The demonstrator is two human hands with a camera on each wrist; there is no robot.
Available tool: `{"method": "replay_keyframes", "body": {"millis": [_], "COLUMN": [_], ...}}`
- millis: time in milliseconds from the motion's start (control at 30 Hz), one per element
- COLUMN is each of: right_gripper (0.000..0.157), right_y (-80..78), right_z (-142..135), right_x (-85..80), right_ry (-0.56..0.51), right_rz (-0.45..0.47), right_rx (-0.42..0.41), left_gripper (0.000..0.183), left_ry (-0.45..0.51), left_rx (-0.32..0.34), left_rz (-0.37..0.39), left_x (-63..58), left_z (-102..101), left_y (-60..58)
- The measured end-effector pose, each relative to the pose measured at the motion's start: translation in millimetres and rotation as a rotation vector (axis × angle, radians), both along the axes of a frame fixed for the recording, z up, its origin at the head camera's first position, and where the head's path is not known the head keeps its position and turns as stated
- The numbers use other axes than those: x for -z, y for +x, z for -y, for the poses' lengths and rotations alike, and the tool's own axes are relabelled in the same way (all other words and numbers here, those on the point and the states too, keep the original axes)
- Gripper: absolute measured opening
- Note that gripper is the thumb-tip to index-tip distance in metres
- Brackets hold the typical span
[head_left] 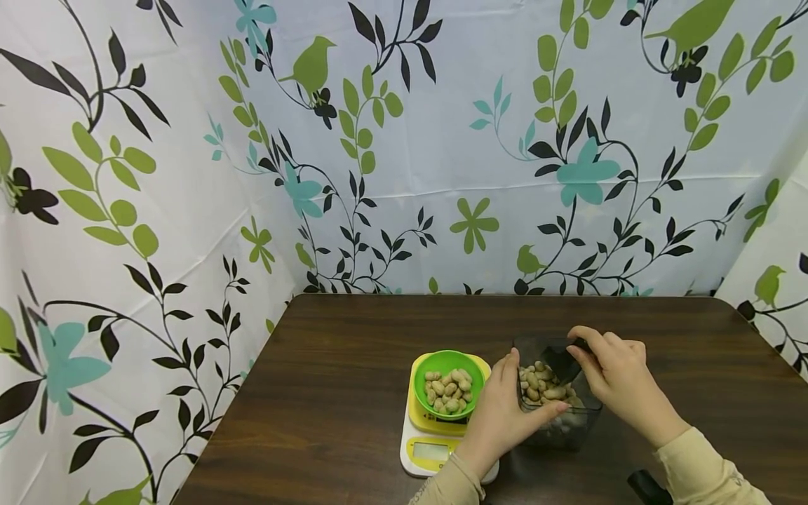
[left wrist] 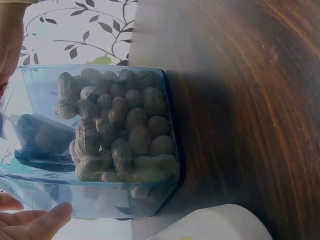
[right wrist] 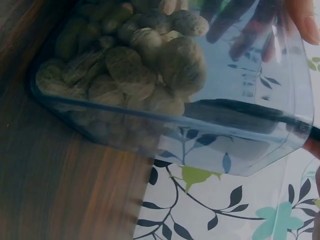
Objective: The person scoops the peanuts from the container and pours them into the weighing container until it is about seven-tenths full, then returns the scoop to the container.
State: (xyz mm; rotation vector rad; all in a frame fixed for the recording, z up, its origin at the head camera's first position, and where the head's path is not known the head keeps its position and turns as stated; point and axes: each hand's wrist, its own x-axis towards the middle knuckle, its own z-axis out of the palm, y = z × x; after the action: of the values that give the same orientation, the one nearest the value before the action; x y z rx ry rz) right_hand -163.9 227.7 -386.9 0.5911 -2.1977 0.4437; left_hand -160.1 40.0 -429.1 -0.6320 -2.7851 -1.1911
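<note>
A clear plastic container partly full of unshelled peanuts stands on the table. My left hand grips its left side, thumb along the near wall and fingers toward the far left corner. Over the container's right rim, my right hand pinches the handle of a black scoop. The scoop's head reaches down inside the walls, right at the peanuts; in the right wrist view the dark scoop shows through the plastic. Left of the container, a green bowl of peanuts sits on a yellow-and-white kitchen scale.
The brown wooden table extends to the left and behind the container. A small black object lies at the near edge by the right sleeve. A patterned curtain hangs behind the table and along its sides.
</note>
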Motion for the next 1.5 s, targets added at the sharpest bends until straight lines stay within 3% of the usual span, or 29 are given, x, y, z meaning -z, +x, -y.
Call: {"method": "replay_keyframes", "body": {"millis": [133,267,433,567,700,833,1000,1500], "right_gripper": [0.010,0.022,0.024,0.020,0.017,0.019,0.027,0.034], "right_y": [1.0,0.0,-0.5,1.0,2.0,3.1,5.6,8.1], "right_z": [0.9,-1.1,-10.1,-16.4,-19.5,-17.6,-8.8,-7.5], "right_x": [0.4,-0.2,1.6,3.6,5.7,10.8,17.5,19.3], "right_ry": [0.029,0.028,-0.047,-0.116,-0.180,-0.247,-0.322,-0.369], "right_rz": [0.072,0.146,0.231,0.347,0.440,0.512,0.611,0.648], "right_rx": [-0.030,-0.092,-0.141,-0.116,-0.035,0.050,0.086,0.145], "left_gripper": [0.093,0.093,0.094,0.094,0.093,0.094,0.093,0.093], "left_ry": [0.003,0.010,0.006,0.005,-0.002,-0.024,-0.049,-0.050], "left_rx": [0.001,0.001,-0.001,-0.001,0.001,-0.008,-0.004,-0.004], "left_rz": [0.013,0.028,0.019,0.015,0.008,-0.002,-0.028,-0.038], "left_x": [-0.2,-0.1,-0.2,-0.4,-0.3,0.1,-0.9,-0.6], "left_z": [-0.5,-0.6,-1.5,-1.4,-1.0,-1.9,-3.8,-0.8], "left_y": [0.0,-0.6,-1.1,-0.9,-0.6,0.2,1.8,2.7]}}
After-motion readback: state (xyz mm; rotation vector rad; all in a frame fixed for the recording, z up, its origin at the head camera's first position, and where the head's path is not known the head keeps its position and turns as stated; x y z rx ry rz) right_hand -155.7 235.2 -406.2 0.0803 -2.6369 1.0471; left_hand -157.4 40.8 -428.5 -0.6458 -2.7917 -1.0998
